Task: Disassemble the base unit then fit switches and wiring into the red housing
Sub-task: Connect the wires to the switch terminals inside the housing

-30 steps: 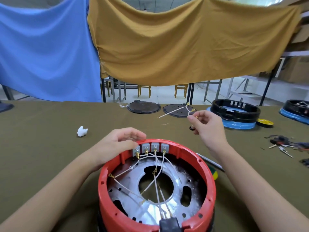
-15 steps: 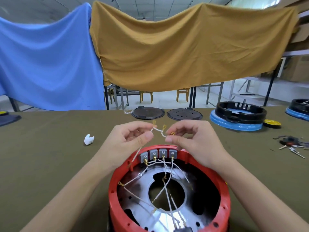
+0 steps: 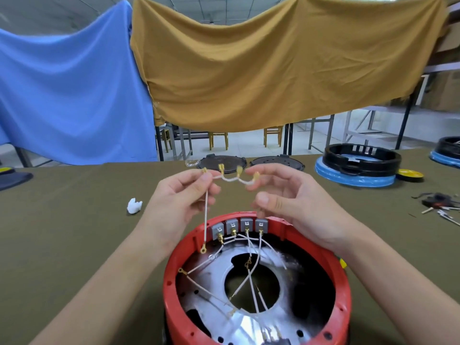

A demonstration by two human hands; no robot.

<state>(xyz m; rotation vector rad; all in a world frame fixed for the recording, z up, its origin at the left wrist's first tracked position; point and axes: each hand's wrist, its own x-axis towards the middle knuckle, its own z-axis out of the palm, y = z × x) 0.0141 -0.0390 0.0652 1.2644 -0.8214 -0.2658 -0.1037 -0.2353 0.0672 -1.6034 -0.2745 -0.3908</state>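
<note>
White wire harness (image 3: 230,180) — pinched by both hands.

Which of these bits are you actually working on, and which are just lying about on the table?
In use: red housing; four grey switches; white wire harness, held by left hand and right hand.

Lying about: white scrap; two dark discs; black-and-blue base; yellow disc; loose parts.

left hand (image 3: 185,195) raised, fingers pinched, right hand (image 3: 281,192) likewise
</note>
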